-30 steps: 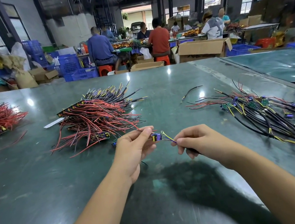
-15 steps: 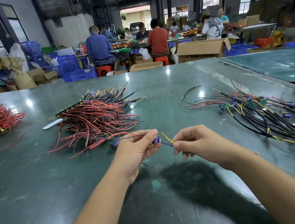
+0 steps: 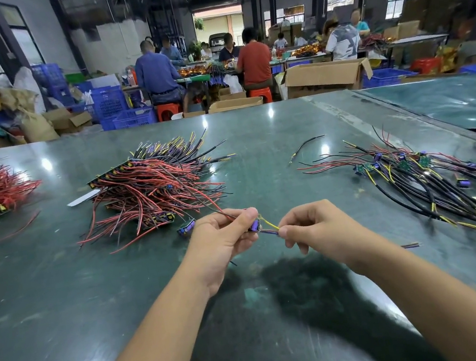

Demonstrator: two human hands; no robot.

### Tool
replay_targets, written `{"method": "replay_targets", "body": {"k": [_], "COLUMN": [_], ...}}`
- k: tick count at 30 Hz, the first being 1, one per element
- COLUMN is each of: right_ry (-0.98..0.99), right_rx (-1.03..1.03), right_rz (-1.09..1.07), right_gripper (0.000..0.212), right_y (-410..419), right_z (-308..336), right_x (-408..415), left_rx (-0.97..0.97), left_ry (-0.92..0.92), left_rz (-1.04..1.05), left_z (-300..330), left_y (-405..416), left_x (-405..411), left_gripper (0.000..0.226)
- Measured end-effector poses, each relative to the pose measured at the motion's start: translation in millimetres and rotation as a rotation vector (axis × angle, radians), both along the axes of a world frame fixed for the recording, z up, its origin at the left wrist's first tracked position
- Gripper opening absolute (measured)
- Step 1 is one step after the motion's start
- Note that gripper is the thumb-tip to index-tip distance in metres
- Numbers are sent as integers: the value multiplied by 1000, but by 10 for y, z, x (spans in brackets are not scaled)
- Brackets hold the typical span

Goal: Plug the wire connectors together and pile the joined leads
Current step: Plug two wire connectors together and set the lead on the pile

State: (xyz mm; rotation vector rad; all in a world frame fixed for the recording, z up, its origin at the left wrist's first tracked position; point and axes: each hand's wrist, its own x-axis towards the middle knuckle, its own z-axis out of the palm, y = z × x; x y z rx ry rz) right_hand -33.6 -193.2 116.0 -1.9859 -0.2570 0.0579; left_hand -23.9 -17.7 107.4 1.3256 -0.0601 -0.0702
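A: Status of the hands?
B: The left hand (image 3: 223, 240) pinches a small purple connector (image 3: 256, 225) between thumb and fingers, with a red-and-black lead running from its grip up toward the red-and-black wire pile (image 3: 155, 189). The right hand (image 3: 313, 227) pinches the purple and yellow wires (image 3: 269, 227) coming out of that connector, fingers curled tight on them.
A: Position?
B: Both held just above the green table (image 3: 63, 296), near its middle, hands close together but not touching.
A: Joined leads?
B: A spread pile of black, yellow and red leads (image 3: 433, 183) lies on the table to the right (well apart from the hands). A second purple connector (image 3: 186, 227) lies just beside the left hand
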Motion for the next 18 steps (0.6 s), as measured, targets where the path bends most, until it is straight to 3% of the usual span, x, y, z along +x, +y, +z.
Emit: {"method": "replay_targets", "body": {"k": [9, 15, 18], "right_ry": [-71, 63, 35], "right_rx": [-137, 109, 94], "right_rz": [-6, 100, 59], "right_gripper": [20, 23, 28], "right_y": [30, 42, 119], "right_z": [-54, -8, -27], "right_x": [3, -41, -60], "left_rx": [-23, -1, 28], "left_ry": [-22, -72, -81], "left_rz": [-4, 23, 16], "left_z": [-32, -42, -64], "left_y": [-35, -73, -88], "left_x": [-1, -11, -24], "left_gripper": [20, 29, 28]}}
